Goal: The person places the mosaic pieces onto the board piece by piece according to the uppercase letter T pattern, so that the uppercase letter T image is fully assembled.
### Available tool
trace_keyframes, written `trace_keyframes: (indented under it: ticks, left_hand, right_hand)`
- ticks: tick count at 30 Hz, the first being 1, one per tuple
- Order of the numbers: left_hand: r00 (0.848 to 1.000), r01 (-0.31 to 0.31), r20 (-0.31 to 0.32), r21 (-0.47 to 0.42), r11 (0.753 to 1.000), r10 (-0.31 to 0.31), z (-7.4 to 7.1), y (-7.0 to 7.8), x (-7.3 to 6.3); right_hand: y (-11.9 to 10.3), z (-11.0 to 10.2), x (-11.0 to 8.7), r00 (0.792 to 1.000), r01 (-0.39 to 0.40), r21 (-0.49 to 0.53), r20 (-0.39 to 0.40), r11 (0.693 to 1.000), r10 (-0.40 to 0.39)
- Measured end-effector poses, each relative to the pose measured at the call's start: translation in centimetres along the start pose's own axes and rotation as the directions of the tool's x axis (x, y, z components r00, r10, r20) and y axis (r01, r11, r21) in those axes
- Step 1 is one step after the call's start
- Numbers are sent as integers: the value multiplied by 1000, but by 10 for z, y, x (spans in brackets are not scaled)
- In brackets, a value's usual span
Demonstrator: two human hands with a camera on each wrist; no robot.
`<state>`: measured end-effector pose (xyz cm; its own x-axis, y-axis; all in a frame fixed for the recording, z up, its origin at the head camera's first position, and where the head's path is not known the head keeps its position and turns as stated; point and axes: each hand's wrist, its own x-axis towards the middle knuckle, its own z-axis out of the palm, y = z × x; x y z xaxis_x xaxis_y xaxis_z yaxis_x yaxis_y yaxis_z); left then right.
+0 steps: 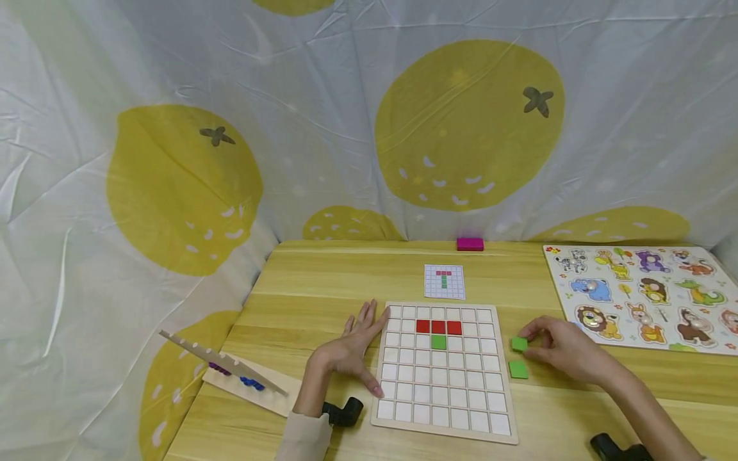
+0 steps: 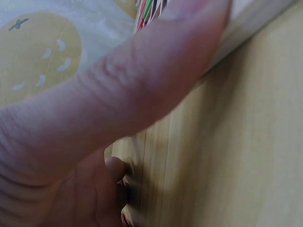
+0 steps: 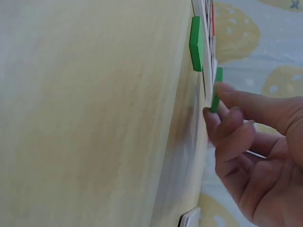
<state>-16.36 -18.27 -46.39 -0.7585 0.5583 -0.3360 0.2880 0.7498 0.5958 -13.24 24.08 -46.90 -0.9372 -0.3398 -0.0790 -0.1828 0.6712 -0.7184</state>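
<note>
A wooden grid board (image 1: pixel 398 419) lies on the table, with three red tiles (image 1: pixel 438 327) in a row and one green tile (image 1: pixel 438 342) under the middle one. My left hand (image 1: pixel 348 352) rests along the board's left edge, fingers spread and thumb at the rim; the left wrist view shows the thumb (image 2: pixel 142 80) close up. To the right of the board, my right hand (image 1: pixel 567 351) pinches a green square tile (image 1: pixel 519 344) between thumb and fingers. The right wrist view shows this tile (image 3: pixel 218 90) held off the table. Another green tile (image 1: pixel 518 369) lies just nearer.
Behind the board lies a pattern card (image 1: pixel 444 282) with a red and green T. A magenta block (image 1: pixel 469 244) sits at the table's back edge. An animal puzzle board (image 1: pixel 625 298) is at right, a wooden stand with coloured pieces (image 1: pixel 248 378) at left.
</note>
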Motion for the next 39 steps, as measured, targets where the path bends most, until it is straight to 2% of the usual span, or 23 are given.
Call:
trace_keyframes:
  ticks: [7,16,21,26,30,34,39]
  left_hand:
    - [1000,2,1,-5,1000,-2,0,-1,0]
    - [1000,-1,8,8,1000,0,1,-1,0]
    - [1000,-3,5,10,1000,3,0,-1,1]
    - [1000,-5,4,12,1000,5,0,-2,1]
    - [1000,-2,4,10,1000,2,0,-2,1]
    - [1000,0,5,8,1000,0,0,-1,1]
    - [1000,-3,4,8,1000,3,0,-1,1]
  right_hand:
    - [-22,8,10,997,58,39,-60,998,-55]
    - [-63,43,26,999,26,114,-37,993,-22]
    - [-81,63,31,998,62,169,-28,984,-58]
    - [-90,77,34,998,65,139,-32,988,-61]
    - [-95,84,35,998,33,91,-54,995,-28]
    - [-97,88,35,998,3,79,-68,997,2]
    - [-98,89,36,998,19,82,-61,996,-14]
